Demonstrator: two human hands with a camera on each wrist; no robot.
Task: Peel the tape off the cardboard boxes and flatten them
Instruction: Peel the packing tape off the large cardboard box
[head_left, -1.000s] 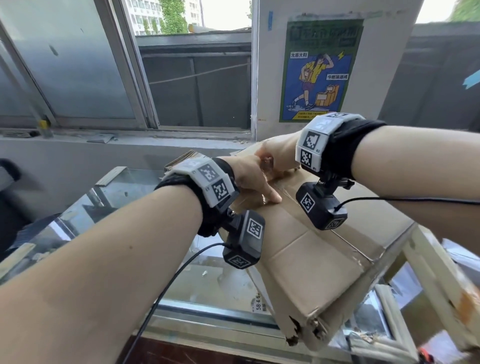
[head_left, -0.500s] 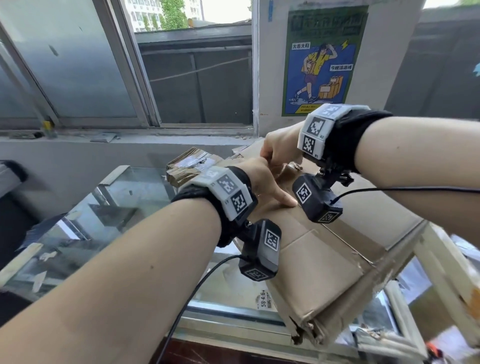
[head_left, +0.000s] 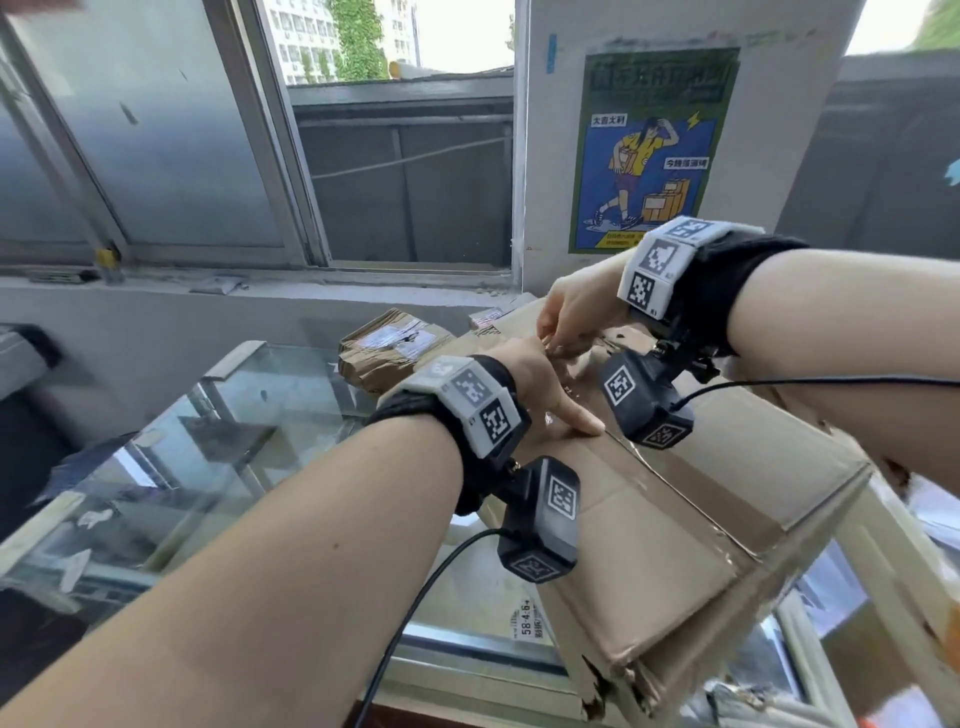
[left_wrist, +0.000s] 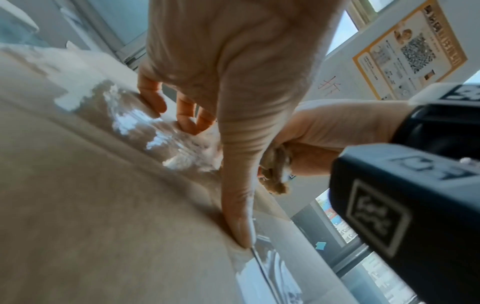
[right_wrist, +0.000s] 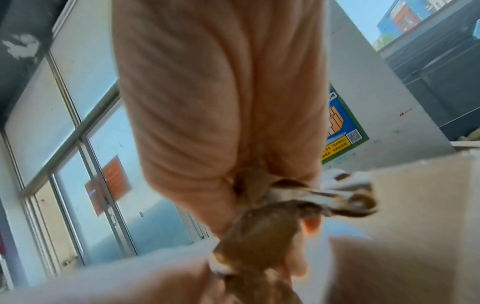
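A large brown cardboard box (head_left: 691, 525) lies tilted on a glass counter, with clear tape (head_left: 670, 483) along its top seam. My left hand (head_left: 545, 384) presses down on the box top, thumb stretched out flat along the seam and fingertips (left_wrist: 153, 100) on the glossy tape. My right hand (head_left: 566, 317) pinches a crumpled strip of peeled tape (right_wrist: 293, 207) at the far end of the seam. In the left wrist view the wadded tape (left_wrist: 275, 174) shows in my right hand just beyond my left thumb.
A second, smaller taped cardboard box (head_left: 389, 353) lies behind the big one near the window sill (head_left: 260, 291). The glass counter (head_left: 218, 431) spreads to the left. A poster (head_left: 649, 145) hangs on the pillar behind. White frames (head_left: 893, 577) stand at the right.
My right hand has drawn up and back from the seam with the tape strip in it. The left hand stays pressed on the box top. The view has shifted slightly.
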